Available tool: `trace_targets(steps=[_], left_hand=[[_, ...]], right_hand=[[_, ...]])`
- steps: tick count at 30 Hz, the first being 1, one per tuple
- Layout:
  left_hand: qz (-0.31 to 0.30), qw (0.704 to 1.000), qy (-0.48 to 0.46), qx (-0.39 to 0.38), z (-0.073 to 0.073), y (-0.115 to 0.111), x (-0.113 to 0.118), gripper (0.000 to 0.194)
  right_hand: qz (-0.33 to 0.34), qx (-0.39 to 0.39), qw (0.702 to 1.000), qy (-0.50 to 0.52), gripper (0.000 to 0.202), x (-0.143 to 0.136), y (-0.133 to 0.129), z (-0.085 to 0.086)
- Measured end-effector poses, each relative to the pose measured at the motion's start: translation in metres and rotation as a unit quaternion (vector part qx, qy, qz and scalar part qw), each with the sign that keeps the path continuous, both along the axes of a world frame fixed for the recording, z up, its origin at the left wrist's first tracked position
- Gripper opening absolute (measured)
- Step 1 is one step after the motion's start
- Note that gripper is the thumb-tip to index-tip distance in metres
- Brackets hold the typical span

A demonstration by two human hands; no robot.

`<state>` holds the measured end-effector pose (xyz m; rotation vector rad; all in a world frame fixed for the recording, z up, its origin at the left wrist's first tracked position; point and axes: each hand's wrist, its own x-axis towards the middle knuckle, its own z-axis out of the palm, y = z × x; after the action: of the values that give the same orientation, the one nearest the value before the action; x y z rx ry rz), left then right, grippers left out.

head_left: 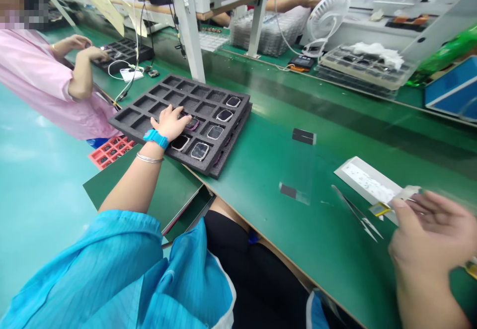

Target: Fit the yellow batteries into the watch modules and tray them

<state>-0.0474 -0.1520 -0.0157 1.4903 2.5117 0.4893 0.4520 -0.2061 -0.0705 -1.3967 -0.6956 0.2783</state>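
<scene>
My left hand [171, 123] lies over a black foam tray [143, 101], its fingers spread at a watch case with a pinkish rim [193, 123] in one compartment. Several more square watch cases, such as this one [199, 150], sit in the tray's right and front compartments. A second foam tray shows beneath. At the right, my right hand [428, 219] pinches a small part with a yellow-edged flap [380, 209]. Just left of that hand are a long white box [367, 180] and metal tweezers [357, 213] on the green table [257, 219].
A clear film with dark strips [304, 136] lies mid-table. Behind are a white fan [330, 13], stacked clear trays [361, 68] and a metal post [192, 36]. A person in pink works at the left; another person's hands show at the top. A red tray [112, 151] sits lower left.
</scene>
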Motion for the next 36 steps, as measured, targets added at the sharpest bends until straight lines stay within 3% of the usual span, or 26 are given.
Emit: trace_targets(steps=[12, 23, 25, 28, 30, 32, 34, 36], left_hand=[[-0.008, 1.0, 0.022, 0.0, 0.002, -0.002, 0.002, 0.08], [-0.01, 1.0, 0.01, 0.016, 0.0, -0.001, -0.001, 0.075], [0.007, 0.998, 0.013, 0.063, 0.007, -0.009, 0.005, 0.069], [0.01, 0.97, 0.04, 0.241, 0.022, -0.035, 0.033, 0.054], [-0.069, 0.937, 0.015, 0.344, 0.029, -0.053, 0.067, 0.045], [-0.2, 0.894, -0.082, 0.393, 0.028, -0.062, 0.112, 0.038], [-0.36, 0.841, -0.238, 0.326, 0.019, -0.056, 0.161, 0.041], [-0.47, 0.76, -0.409, 0.185, 0.002, -0.039, 0.209, 0.057]], right_hand=[[0.05, 0.037, 0.998, -0.025, 0.058, 0.013, -0.008, -0.005], [0.071, 0.042, 0.996, -0.047, 0.064, 0.011, -0.012, -0.004], [0.069, 0.045, 0.995, -0.049, 0.063, 0.012, -0.012, -0.004], [0.07, 0.05, 0.995, -0.05, 0.063, 0.01, -0.012, 0.0], [0.086, 0.058, 0.994, -0.044, 0.063, 0.004, -0.014, 0.006], [0.132, 0.062, 0.988, -0.051, 0.059, -0.007, -0.018, 0.015], [0.199, 0.056, 0.975, -0.084, 0.054, -0.023, -0.022, 0.024], [0.25, 0.052, 0.957, -0.135, 0.049, -0.041, -0.023, 0.028]])
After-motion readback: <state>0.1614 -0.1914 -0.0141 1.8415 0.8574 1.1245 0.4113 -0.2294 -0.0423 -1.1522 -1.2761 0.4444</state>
